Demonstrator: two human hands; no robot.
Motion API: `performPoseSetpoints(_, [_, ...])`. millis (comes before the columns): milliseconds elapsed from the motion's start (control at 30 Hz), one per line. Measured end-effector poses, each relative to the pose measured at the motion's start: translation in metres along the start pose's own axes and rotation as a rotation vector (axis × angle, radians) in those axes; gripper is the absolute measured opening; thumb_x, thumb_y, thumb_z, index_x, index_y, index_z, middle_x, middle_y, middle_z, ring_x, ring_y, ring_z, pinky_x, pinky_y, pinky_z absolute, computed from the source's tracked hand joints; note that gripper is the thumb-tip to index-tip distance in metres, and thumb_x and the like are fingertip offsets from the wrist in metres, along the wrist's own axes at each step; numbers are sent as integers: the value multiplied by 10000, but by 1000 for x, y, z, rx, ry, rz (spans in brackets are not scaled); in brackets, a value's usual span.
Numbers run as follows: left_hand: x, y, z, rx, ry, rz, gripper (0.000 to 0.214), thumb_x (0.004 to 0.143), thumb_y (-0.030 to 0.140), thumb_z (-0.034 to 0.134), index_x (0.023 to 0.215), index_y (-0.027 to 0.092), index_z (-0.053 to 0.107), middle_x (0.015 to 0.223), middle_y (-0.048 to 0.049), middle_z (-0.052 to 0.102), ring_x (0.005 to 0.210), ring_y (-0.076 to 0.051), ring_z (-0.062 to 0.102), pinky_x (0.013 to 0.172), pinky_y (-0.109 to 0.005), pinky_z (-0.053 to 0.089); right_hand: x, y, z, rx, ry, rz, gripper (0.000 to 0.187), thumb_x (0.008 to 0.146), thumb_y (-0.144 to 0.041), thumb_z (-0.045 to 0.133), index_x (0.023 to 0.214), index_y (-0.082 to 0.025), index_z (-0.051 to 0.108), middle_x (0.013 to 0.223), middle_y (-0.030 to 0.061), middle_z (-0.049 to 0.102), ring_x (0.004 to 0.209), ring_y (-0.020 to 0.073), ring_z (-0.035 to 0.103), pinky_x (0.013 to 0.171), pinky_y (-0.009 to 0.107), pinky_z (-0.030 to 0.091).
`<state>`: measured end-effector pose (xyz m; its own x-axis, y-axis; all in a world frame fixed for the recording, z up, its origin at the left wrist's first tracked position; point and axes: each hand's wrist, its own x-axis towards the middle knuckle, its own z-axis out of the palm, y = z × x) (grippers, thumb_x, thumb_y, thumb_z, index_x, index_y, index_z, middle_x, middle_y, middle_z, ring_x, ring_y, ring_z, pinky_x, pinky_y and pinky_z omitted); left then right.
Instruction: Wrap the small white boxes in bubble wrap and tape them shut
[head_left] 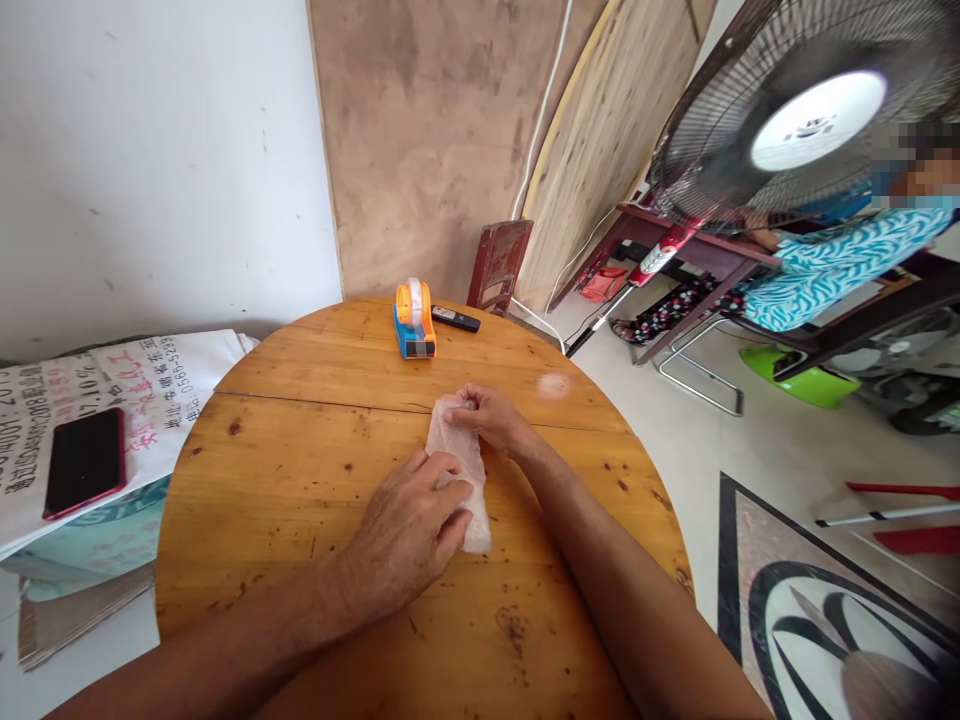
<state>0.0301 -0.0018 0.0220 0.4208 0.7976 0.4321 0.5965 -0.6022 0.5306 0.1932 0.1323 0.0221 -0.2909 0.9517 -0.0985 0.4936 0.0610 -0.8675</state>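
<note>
On the round wooden table (292,480) lies a narrow folded piece of whitish, see-through wrap (471,452), crinkled and pinkish in places; it looks like plastic. My right hand (484,415) pinches its far end between thumb and bent fingers. Across its left side rests my left hand (412,520), palm down, fingers bent but apart and touching the surface. The wrap's near end pokes out past my left thumb. Beyond it stands an orange and blue tape dispenser (415,325) with a roll of tape. What the wrap contains, if anything, cannot be made out.
Behind the dispenser lies a black remote-like object (456,318). A phone (86,462) rests on printed white sacking (180,375) at the left. A wooden chair (501,262) stands behind the table, a large fan (810,120) at right. Another person (847,255) sits beyond it.
</note>
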Motion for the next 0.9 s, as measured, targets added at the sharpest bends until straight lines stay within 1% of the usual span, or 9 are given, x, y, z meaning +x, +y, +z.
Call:
performPoseSetpoints(133, [-2,3,-3,21,-57,-12,221,903,150,470,999,198,663,1168,-51,658,890,-206,638,762,-343,520,4,6,4,-59,65,-33,213,569,-294,692,636,-191,518,570,-65,458,572,101,397,527,227,274])
performPoseSetpoints(233, [-2,3,-4,-27,-126,-59,231,919,169,457,979,213,675,1126,-30,687,905,-197,666,759,-320,528,5,4,5,-61,77,-46,198,575,-282,688,625,-190,519,572,-64,461,580,102,405,533,225,285])
performPoseSetpoints(300, [-1,2,-5,-68,-161,-97,227,914,174,466,974,217,681,1089,-25,700,918,-196,672,773,-314,529,3,-1,4,-3,67,-41,222,599,-326,682,646,-195,509,586,-61,477,575,104,419,537,228,306])
performPoseSetpoints(400, [1,0,-6,-107,-180,-123,222,895,173,489,982,216,689,1060,-33,706,932,-203,670,799,-317,526,-3,-17,0,193,11,-38,292,603,-384,709,676,-195,499,619,-55,508,571,103,442,554,240,334])
performPoseSetpoints(467, [1,-1,-6,-128,-172,-141,223,885,173,503,995,213,693,1047,-39,707,927,-203,667,816,-318,523,-10,-32,-4,276,-37,-67,320,587,-379,744,672,-190,500,618,-59,505,566,97,438,559,242,326])
performPoseSetpoints(567, [1,-5,-6,-145,-159,-157,222,876,171,519,1005,208,697,1021,-43,706,879,-196,664,795,-311,522,-26,-53,-12,242,-93,-139,332,603,-365,770,654,-186,494,608,-65,480,573,93,427,559,242,308])
performPoseSetpoints(633, [1,-8,-5,-133,-139,-138,215,877,171,525,1000,211,696,1016,-44,701,878,-194,659,784,-302,518,-40,-63,-16,203,-132,-174,323,641,-370,765,663,-183,502,624,-57,488,594,99,439,563,244,313])
performPoseSetpoints(767, [-2,-13,-1,-55,-47,-77,188,900,192,524,994,223,684,1037,-44,682,903,-185,653,795,-290,509,-65,-70,-19,181,-171,-225,284,720,-385,726,700,-182,528,658,-41,518,623,111,461,573,253,338])
performPoseSetpoints(900, [-5,-12,1,99,57,-34,120,900,226,535,956,200,638,994,-54,642,872,-199,630,752,-315,506,-70,-70,-16,187,-185,-254,275,747,-385,712,718,-189,520,682,-33,534,635,119,476,584,261,343])
